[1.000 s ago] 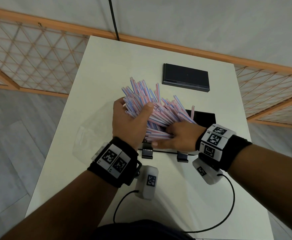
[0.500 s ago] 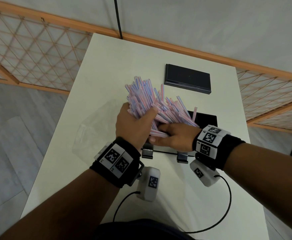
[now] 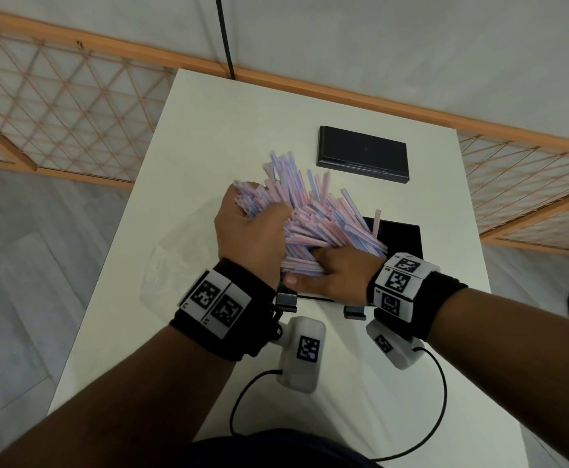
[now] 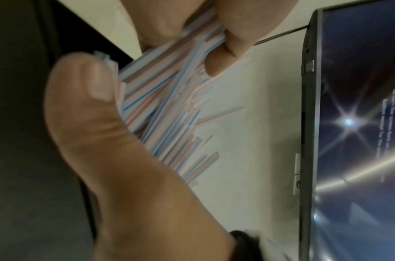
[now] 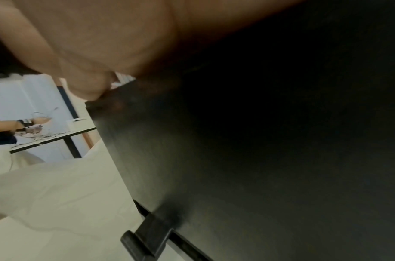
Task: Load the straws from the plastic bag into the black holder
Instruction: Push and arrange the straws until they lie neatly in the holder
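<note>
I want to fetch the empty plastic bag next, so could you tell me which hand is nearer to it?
Left. The left hand, gripping the straws, is just beside the plastic bag on the table. The right hand is farther off, over the black holder.

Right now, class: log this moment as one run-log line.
left hand: grips straws | right hand: steadies bundle's lower end over black holder | plastic bag: lying left on table | loading: underway
</note>
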`<state>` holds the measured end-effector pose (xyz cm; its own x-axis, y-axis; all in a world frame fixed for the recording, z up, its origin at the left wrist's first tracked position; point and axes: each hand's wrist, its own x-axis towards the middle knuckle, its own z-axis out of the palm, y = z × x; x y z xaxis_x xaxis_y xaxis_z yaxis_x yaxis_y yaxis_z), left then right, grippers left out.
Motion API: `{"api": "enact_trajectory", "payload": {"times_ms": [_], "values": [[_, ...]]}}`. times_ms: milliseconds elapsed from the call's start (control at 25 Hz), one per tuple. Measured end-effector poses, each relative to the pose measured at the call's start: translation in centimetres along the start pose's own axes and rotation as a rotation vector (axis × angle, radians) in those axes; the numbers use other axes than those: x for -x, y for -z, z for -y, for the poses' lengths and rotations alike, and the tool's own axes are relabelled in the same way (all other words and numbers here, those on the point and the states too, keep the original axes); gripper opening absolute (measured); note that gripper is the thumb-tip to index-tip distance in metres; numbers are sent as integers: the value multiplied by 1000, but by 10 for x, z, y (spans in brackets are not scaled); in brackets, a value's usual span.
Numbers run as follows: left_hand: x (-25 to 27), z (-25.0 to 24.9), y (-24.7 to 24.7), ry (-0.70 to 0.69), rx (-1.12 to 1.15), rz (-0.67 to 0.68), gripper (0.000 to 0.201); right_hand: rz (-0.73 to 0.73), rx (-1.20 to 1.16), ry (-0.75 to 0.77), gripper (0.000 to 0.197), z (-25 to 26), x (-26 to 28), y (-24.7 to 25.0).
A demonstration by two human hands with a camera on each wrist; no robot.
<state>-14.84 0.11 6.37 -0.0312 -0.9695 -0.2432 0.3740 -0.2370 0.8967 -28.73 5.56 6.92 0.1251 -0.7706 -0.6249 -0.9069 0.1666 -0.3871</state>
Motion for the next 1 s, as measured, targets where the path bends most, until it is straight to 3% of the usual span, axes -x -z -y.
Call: {"api": "enact_trajectory", "payload": {"times_ms": [160, 240, 360, 440, 560, 720, 880, 1000], "values": [[-1, 8, 6, 27, -36, 16, 25, -97, 33, -75, 62, -8, 5, 1], [-2, 11, 10, 0, -177, 12, 55, -65, 87, -105, 63, -12, 7, -1], [0, 3, 10, 89, -114, -81, 90, -72, 50, -134, 56, -16, 7, 0], [-1, -3, 7, 146, -19, -120, 100, -73, 9, -101, 48, -15, 5, 0], [-1, -7, 0, 140, 35, -129, 79, -84, -22, -14, 40, -11, 1, -1], [2, -6, -1, 88, -83, -68, 56, 33, 9, -78, 86, -14, -2, 1], [5, 0, 1, -5, -270, -65, 24, -55, -44, 64, 48, -5, 1, -1], [5, 5, 1, -19, -266, -80, 16, -117, 7, 88, 57, -4, 0, -6]]}}
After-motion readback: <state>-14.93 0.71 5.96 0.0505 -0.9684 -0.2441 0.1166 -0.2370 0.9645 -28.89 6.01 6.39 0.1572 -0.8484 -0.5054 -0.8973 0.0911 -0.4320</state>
